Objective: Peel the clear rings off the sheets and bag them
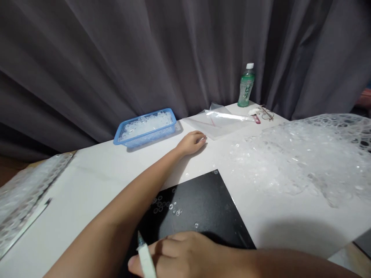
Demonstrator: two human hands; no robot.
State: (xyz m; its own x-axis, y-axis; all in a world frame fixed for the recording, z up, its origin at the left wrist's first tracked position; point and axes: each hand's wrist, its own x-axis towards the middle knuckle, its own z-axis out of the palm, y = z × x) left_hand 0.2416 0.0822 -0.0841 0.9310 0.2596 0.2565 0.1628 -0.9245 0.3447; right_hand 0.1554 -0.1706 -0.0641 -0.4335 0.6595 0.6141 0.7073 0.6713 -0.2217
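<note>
In the head view, at the right grip (181, 253), shows a hold closed around the handle of a white-handled pointed tool (147, 262), with its metal tip turned up and away, seen right against the outline of the left forearm (126, 204). At the left grip (191, 143), shows curled fingers resting on the worktop (95, 166) near clear plastic film (226, 119); cannot tell of anything pinched there. Could prick skin, judging by the crossed arms, on drawing the left forearm back past that bare tip; cannot judge the true gap. Could also scatter the loose clear rings (171, 206) across the black mat (203, 193) by dragging forearm or knuckles over them, and might lose strays against the white worktop, or mix them into the heap of clear plastic (304, 162) on the right through a careless sweep. From the right grip, find the main cluster beyond the knuckles, just beside the left forearm, and a single ring (196, 225) nearer, apart from that cluster. From the left grip, find the cluster well short of the fingers, on the near side, with a corner ring (216, 172) at the mat's far edge.
</note>
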